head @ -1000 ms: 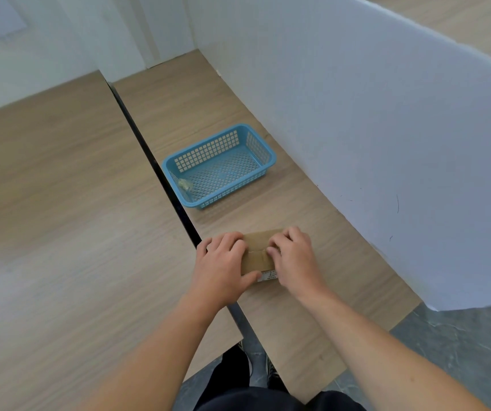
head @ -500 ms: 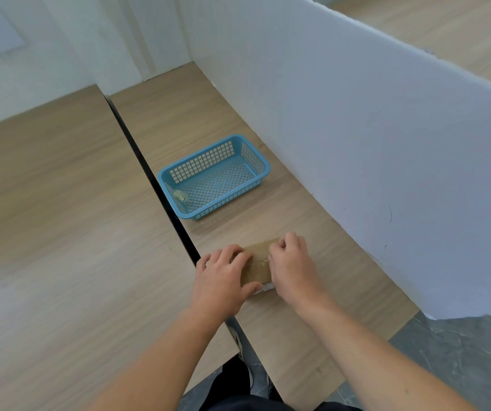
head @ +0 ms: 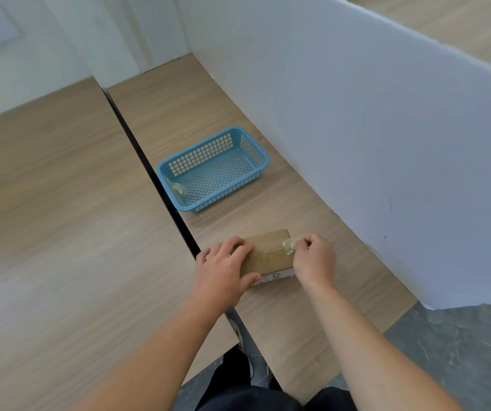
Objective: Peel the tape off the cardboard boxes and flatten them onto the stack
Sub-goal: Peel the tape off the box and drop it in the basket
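A small brown cardboard box [head: 269, 253] lies on the right-hand wooden table [head: 282, 209], with a white label on its near side. My left hand [head: 223, 272] grips the box's left end, fingers over the top and thumb on the near side. My right hand [head: 314, 259] pinches a crumpled strip of clear tape [head: 290, 245] at the box's far right corner, lifted off the top.
A blue plastic basket [head: 213, 170] stands farther back on the same table, a small wad of tape [head: 179, 188] in its near-left corner. A white partition [head: 371, 129] walls the table's right side. A dark gap [head: 149, 170] separates this table from the left table [head: 45, 218].
My right hand has slid from the middle of the box top to its right end, pulling the tape strip free along the top. My left hand stays on the left end.
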